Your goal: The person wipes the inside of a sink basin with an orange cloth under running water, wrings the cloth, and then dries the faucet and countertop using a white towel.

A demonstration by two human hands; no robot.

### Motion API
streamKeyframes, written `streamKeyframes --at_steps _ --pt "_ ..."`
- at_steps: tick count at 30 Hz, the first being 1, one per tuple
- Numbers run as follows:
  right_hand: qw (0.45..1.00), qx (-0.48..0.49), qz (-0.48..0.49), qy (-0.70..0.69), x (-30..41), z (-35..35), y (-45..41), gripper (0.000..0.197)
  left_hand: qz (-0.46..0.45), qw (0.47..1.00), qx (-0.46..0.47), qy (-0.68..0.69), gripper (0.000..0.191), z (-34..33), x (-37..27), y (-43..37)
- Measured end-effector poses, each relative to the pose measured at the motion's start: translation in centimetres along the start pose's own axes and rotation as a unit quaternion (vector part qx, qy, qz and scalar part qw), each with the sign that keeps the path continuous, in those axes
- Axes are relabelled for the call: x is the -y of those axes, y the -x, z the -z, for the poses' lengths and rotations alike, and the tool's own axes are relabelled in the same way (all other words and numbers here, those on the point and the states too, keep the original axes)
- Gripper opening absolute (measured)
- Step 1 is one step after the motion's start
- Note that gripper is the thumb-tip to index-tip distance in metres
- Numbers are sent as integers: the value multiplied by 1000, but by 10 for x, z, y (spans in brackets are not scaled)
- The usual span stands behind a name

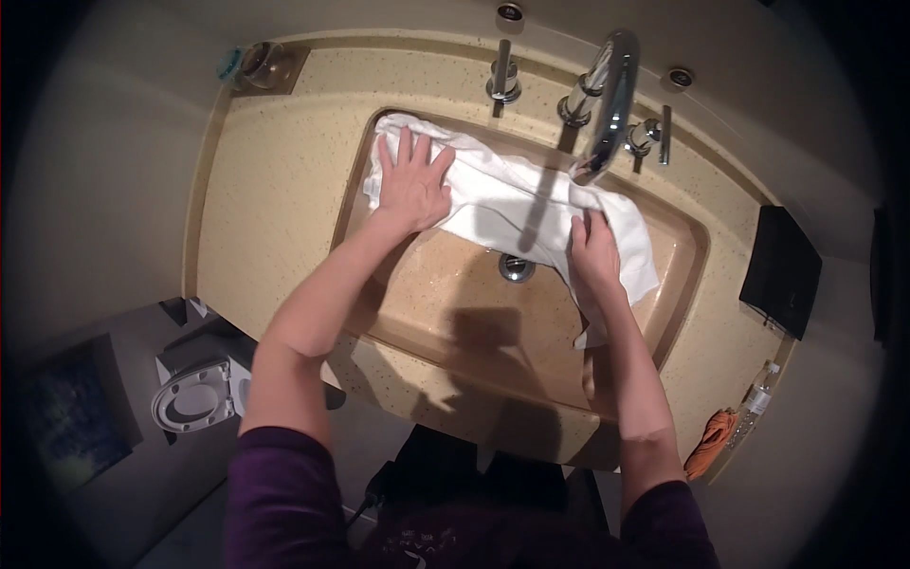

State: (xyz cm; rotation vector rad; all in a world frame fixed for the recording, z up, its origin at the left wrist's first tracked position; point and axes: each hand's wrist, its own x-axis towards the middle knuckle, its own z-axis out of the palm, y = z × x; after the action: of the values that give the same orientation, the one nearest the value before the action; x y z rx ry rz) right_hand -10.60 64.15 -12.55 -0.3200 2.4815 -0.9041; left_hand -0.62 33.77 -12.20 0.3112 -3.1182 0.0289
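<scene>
A white cloth towel [498,192] is spread across the back part of a beige basin [426,284]. My left hand [414,186] lies flat on the towel's left end, fingers spread and palm down. Towards the right end, my right hand [597,245] grips the cloth, with the thumb showing on top and some fingertips hidden in a fold. One corner of the towel hangs below my right wrist. The metal drain [517,268] shows just past the towel's near edge. Above the cloth arches a chrome faucet [618,92], its spout end close to the fabric.
Chrome handles stand left [502,75] and right [648,137] of the faucet. Glass jars [263,64] sit at the counter's back left. Along the right are a black box [780,274], a plastic bottle [755,398] and an orange cloth [711,442]. A toilet [195,398] stands lower left.
</scene>
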Motion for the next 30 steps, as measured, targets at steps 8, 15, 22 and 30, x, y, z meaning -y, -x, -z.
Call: streamKeyframes --at_steps 8,15,22,30 --pt "927 -241 231 173 -8 -47 19 24 -201 899 311 -234 39 45 40 40" --pt "955 -161 107 227 31 -95 21 26 -47 865 498 34 48 59 27 145" --pt "871 244 361 228 118 -111 -33 21 11 875 470 112 58 41 -12 150" --pt "916 83 383 84 68 -85 -41 29 -73 894 251 364 68 -7 -169 153"
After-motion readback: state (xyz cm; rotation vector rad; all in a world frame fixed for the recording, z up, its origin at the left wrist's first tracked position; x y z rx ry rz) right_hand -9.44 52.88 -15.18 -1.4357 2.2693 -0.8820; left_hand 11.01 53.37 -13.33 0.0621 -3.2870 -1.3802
